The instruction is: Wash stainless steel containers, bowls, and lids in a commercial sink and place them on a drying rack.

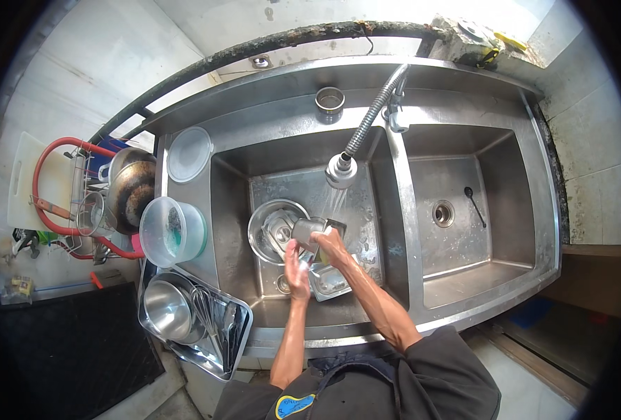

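Over the left sink basin (315,181), my right hand (331,244) grips a grey metal container (306,229). Water streams from the spray head (341,170) just above it. My left hand (296,273), wet with a little foam, is raised at the container's lower left side; whether it bears any of the weight is hard to tell. Below and to the left, a round steel bowl (255,226) rests in the basin with metal pieces inside. A rectangular steel pan (334,283) lies under my right wrist, partly hidden by it.
A steel tray (184,357) with bowls, a whisk (208,315) and tongs (230,331) sits front left. Behind it stand a plastic tub (158,231) and a lid (188,155). A steel cup (330,101) is on the back ledge. The right basin holds a black spoon (475,206).
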Tool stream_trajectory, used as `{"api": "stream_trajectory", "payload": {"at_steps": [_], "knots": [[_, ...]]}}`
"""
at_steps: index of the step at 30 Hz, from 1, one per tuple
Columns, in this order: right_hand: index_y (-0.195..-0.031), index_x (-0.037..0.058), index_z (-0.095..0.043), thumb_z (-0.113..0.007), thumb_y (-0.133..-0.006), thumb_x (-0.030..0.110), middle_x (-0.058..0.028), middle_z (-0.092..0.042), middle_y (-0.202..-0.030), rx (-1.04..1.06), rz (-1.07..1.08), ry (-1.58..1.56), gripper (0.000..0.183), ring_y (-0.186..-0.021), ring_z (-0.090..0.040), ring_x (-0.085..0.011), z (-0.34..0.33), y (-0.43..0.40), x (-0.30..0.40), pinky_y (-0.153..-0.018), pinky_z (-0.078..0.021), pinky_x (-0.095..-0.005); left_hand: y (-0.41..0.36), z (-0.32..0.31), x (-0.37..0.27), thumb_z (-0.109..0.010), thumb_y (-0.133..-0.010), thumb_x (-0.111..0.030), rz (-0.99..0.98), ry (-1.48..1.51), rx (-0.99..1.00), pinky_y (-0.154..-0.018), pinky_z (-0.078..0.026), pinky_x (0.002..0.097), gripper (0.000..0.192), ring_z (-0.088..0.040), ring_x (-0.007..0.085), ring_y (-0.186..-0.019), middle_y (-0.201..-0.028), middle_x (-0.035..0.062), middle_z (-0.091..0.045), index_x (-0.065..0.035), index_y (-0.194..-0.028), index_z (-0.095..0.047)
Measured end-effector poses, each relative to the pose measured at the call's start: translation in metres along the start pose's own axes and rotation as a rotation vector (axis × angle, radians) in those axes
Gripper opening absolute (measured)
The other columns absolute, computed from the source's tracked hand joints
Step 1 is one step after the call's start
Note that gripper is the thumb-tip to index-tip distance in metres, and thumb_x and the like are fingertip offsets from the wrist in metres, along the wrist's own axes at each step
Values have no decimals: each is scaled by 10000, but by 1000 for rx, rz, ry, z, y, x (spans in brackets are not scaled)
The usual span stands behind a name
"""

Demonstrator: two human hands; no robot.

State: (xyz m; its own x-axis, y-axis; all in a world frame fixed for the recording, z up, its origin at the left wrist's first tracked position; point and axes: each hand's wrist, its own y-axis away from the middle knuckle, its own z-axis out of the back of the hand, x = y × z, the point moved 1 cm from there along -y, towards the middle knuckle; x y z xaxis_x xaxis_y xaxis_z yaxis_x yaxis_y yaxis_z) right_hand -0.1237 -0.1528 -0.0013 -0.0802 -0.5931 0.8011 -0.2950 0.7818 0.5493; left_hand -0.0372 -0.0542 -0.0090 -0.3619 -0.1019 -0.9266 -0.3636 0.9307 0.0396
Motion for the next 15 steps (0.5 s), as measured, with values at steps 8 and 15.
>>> {"api": "stream_trajectory", "payload": {"at_steps": [8,15], "knots": [[-887,-40,-559,-668,-582,221,-215,-587,-804,349,495,1013,415,-770,-587,-301,10,35,-18,-687,-456,-371,-28,41,34,-501,-826,-322,864,307,-206,-789,-460,356,331,-570,207,-838,-927,86,-596,-40,-994,-541],[-1035,24,-518,-673,-700,347,-107,-576,-931,409,-243,-208,491,-843,-569,-219,23,30,-21,-729,-464,-351,-12,18,41,-628,-754,-185,788,360,-265,-763,-464,303,329,-559,166,-861,-958,55,-579,-25,-1026,-533]]}}
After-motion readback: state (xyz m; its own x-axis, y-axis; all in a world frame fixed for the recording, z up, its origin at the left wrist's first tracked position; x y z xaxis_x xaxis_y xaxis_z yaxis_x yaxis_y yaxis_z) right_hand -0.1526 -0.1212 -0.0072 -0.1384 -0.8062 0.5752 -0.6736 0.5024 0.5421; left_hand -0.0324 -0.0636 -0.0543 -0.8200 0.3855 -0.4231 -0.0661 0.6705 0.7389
